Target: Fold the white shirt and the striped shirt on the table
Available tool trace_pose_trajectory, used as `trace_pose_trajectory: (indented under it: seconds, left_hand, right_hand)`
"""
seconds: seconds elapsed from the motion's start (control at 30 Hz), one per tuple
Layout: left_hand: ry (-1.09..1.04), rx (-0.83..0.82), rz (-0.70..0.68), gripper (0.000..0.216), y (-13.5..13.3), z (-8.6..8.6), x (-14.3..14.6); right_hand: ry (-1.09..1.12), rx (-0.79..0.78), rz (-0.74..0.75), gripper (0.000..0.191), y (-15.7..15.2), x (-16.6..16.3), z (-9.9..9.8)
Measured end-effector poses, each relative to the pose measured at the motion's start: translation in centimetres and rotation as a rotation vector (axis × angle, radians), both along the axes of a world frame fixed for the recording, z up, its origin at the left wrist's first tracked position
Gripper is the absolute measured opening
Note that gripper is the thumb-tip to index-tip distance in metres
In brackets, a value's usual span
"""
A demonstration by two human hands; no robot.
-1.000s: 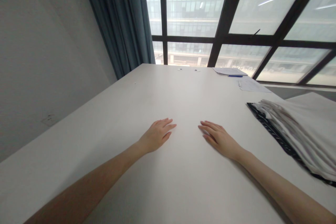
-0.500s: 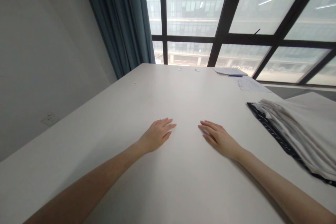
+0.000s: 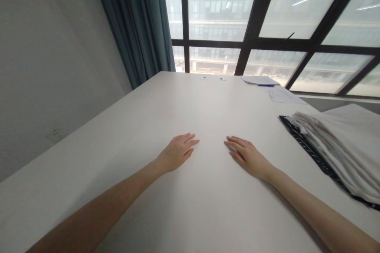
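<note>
My left hand [image 3: 177, 152] rests on the white table [image 3: 204, 205], palm down, fingers apart and pointing right. Opposite it, a short gap away, my right hand [image 3: 247, 155] lies on the same tabletop with its fingers loosely spread toward the left. Neither hand holds anything. To the right of my right hand is a stack of folded white cloths [image 3: 344, 146], with a black cloth [image 3: 314, 154] with white marks showing at its lower edge.
Papers [image 3: 258, 80] and a blue pen [image 3: 266, 85] lie at the far right edge, with a loose sheet [image 3: 286, 96] nearer. A blue curtain [image 3: 139, 23] hangs beside the window. The left wall [image 3: 59, 67] borders the table and carries a socket [image 3: 55, 134].
</note>
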State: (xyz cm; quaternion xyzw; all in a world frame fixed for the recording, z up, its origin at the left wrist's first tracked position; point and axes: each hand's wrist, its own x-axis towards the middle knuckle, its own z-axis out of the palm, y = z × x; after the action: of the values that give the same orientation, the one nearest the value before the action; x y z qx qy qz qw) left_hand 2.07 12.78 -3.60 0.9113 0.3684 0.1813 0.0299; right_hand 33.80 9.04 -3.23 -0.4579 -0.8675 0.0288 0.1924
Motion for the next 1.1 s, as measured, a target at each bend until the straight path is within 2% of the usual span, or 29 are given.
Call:
trace_pose_trajectory:
  seconds: [1.1]
  left_hand:
    - [0.022, -0.013, 0.008, 0.038, -0.04, 0.16, 0.01]
  right_hand:
    - [-0.023, -0.024, -0.006, 0.040, 0.01, 0.01, 0.04]
